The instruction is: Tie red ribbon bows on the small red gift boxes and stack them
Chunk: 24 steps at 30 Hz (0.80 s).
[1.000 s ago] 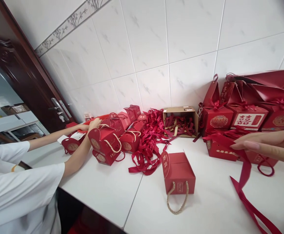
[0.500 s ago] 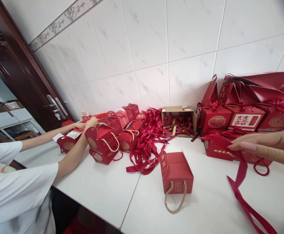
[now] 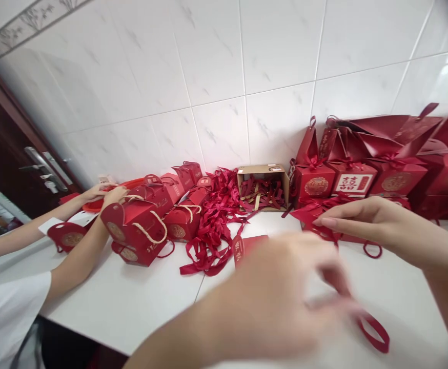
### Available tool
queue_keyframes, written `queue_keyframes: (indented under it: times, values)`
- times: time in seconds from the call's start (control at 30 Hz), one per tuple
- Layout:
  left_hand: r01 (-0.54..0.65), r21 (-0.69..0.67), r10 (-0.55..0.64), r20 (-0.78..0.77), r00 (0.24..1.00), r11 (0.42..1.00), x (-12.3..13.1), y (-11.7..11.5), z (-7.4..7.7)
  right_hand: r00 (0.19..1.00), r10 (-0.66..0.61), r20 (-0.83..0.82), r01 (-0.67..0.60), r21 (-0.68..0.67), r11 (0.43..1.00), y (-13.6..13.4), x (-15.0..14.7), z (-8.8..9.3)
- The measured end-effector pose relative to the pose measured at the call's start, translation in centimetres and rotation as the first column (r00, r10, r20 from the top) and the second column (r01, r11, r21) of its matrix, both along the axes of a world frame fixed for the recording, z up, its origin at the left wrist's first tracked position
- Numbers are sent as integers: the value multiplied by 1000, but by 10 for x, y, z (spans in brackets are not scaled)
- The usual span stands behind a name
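Note:
My right hand [image 3: 381,225] pinches a dark red satin ribbon [image 3: 304,211] between thumb and fingertips. Blurred by motion, my left hand [image 3: 278,292] crosses the foreground with its fingertips closed on a hanging part of ribbon, whose looped tail [image 3: 375,333] shows just right of them. Behind the left hand stands a small red gift box [image 3: 239,250], mostly hidden by that hand. Beyond my right hand, a row of red gift boxes with bows [image 3: 314,182] lines the wall.
A heap of red ribbons [image 3: 216,215] lies beside an open cardboard box [image 3: 285,189] of shredded paper-like strips. More red boxes with rope handles [image 3: 139,225] are stacked to the left. A co-worker's arms [image 3: 81,256] reach over the white table [image 3: 162,302] to a red basin [image 3: 93,206].
My left hand has come into view and closed on the ribbon. The view has turned right. My right hand still pinches the ribbon, now showing more of its wrist.

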<state>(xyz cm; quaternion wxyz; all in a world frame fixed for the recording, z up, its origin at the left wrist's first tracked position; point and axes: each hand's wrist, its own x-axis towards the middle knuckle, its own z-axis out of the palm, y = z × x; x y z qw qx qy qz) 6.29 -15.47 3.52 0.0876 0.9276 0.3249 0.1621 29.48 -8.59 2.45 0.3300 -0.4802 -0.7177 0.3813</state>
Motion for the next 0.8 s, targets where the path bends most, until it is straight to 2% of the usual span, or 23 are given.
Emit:
queue_keyframes:
  times: [0.03, 0.07, 0.1, 0.17, 0.23, 0.33, 0.5, 0.63, 0.8]
  values:
    - [-167, 12, 167, 50, 985, 986, -6, 12, 13, 1000, 25, -12, -25, -48, 999, 1, -5, 1]
    - [-329, 10, 327, 74, 942, 944, -14, 22, 24, 998, 50, -29, -53, -88, 995, 2, -9, 1]
    - [-436, -9, 436, 62, 898, 900, -22, 32, 32, 997, 69, -46, -74, -111, 991, 5, -12, -1]
    - [-535, -71, 537, 16, 843, 842, -40, 46, 38, 994, 90, -61, -97, -119, 988, 11, -16, -7]
    - [-572, -129, 568, -70, 820, 810, -52, 56, 32, 991, 125, -56, -131, -134, 982, 18, -18, -15]
    - [-564, -183, 538, -175, 825, 805, -54, 67, 14, 985, 167, -30, -170, -154, 973, 26, -20, -23]
    - [-476, -311, 376, -332, 865, 822, -39, 82, -9, 980, 190, -54, -197, -181, 964, 31, -24, -27]
    - [-417, -386, 241, -426, 872, 823, -31, 93, -14, 976, 197, -96, -213, -205, 955, 35, -26, -31]
    - [-320, -427, 135, -409, 902, 846, -33, 105, -14, 969, 220, -115, -241, -231, 943, 39, -27, -35]
